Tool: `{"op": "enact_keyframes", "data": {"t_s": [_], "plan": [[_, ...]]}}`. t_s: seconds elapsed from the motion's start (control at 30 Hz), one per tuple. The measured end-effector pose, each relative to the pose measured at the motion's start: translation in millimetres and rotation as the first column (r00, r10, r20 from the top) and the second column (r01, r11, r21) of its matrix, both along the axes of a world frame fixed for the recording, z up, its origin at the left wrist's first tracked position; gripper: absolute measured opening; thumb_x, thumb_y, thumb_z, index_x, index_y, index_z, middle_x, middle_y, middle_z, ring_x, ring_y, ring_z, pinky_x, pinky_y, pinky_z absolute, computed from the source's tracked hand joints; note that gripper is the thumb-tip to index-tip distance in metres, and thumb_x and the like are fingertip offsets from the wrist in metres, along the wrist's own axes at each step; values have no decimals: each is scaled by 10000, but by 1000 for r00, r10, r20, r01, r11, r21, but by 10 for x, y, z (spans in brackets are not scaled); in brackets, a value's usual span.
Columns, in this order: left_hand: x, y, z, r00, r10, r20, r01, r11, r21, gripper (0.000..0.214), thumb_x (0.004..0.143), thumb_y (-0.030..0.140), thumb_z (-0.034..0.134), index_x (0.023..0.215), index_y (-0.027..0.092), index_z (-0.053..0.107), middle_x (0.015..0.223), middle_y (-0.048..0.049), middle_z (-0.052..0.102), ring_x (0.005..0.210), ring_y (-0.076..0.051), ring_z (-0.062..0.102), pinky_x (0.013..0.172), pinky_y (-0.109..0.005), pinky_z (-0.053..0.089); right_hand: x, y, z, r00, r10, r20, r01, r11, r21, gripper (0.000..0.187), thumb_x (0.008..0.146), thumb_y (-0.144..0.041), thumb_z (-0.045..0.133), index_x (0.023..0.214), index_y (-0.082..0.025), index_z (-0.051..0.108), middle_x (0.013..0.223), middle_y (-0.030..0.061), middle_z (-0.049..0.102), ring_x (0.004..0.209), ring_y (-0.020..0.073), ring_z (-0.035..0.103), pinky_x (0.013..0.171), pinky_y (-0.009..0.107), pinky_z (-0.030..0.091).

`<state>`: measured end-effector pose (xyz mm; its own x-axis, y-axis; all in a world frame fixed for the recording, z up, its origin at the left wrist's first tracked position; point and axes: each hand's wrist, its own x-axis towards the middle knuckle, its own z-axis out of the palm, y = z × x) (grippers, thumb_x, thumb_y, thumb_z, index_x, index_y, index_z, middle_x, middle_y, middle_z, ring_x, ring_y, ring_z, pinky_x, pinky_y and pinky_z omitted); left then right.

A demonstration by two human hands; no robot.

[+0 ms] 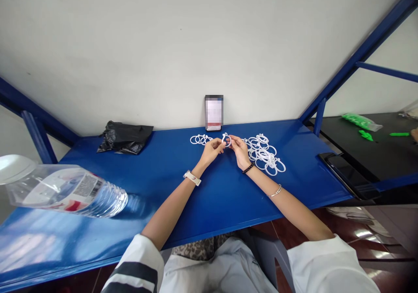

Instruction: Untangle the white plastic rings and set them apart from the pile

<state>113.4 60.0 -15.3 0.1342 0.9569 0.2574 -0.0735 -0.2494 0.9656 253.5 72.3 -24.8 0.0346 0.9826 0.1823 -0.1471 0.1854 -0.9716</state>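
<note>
My left hand (211,150) and my right hand (240,152) meet over the middle of the table, both closed with the fingertips on one white plastic ring (225,134). A small knob or clasp seems to sit at the top of this ring. Just beyond my left hand lie several similar rings (197,139) in an overlapping row. A larger loose pile of white rings (265,154) rests to the right of my right hand, which partly covers its near left side.
A phone (214,113) leans upright against the wall behind my hands. On the blue table (222,188) are a black plastic bag (126,137) and a large clear bottle (75,190) at left. Right of a blue post, a dark table (365,153) holds green pieces (361,122).
</note>
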Motion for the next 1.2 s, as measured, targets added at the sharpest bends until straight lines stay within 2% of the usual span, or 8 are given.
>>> {"op": "enact_keyframes", "data": {"t_s": [0.2,0.37,0.53,0.63,0.73,1.0,1.2], "plan": [[-14,12,-5,1000,6,28,-6,1000,-9,342,722,484,703,783,156,629,638,13,577,549,-86,514,548,-232,423,-1,-23,31,997,71,8,-71,997,-8,334,773,-436,644,1028,-222,670,1035,82,710,1028,254,635,846,397,515],[-8,43,-42,998,50,41,-49,998,-33,336,733,479,691,776,152,625,610,18,563,539,-87,522,546,-229,430,-1,-28,40,999,15,42,-16,1000,25,333,767,-439,658,1009,-210,660,965,82,707,936,237,645,773,367,516],[-3,69,-65,991,95,91,-88,993,-83,341,806,457,622,936,142,641,718,-12,614,549,-86,559,550,-226,456,-18,-49,63,995,-10,102,-2,994,113,324,780,-461,660,985,-211,656,966,84,702,945,240,642,778,365,511],[2,56,-44,985,83,151,-63,989,-132,327,838,448,584,961,146,618,835,-38,646,580,-85,588,570,-223,481,-27,-68,88,989,-18,144,-4,988,156,322,779,-480,661,953,-209,661,985,86,700,952,240,641,802,370,510],[6,36,-10,985,51,167,-24,987,-158,312,847,443,576,939,147,607,814,-36,644,615,-92,609,606,-220,503,-34,-93,119,984,1,179,-30,987,157,323,771,-489,665,936,-211,667,992,81,697,947,239,636,799,369,512],[7,17,16,984,67,164,-46,991,-127,460,837,488,599,1173,174,587,943,-61,664,736,-120,658,649,-235,542,-51,-127,139,960,75,269,-120,981,153,286,744,-472,686,893,-228,670,1015,66,669,936,232,615,713,330,514],[-8,16,4,984,59,168,-43,994,-96,494,830,549,579,1135,165,643,970,-84,688,837,-168,660,676,-261,556,-55,-141,149,945,70,318,-129,977,169,255,773,-459,667,877,-226,673,1093,79,601,978,231,603,700,315,519]]}}
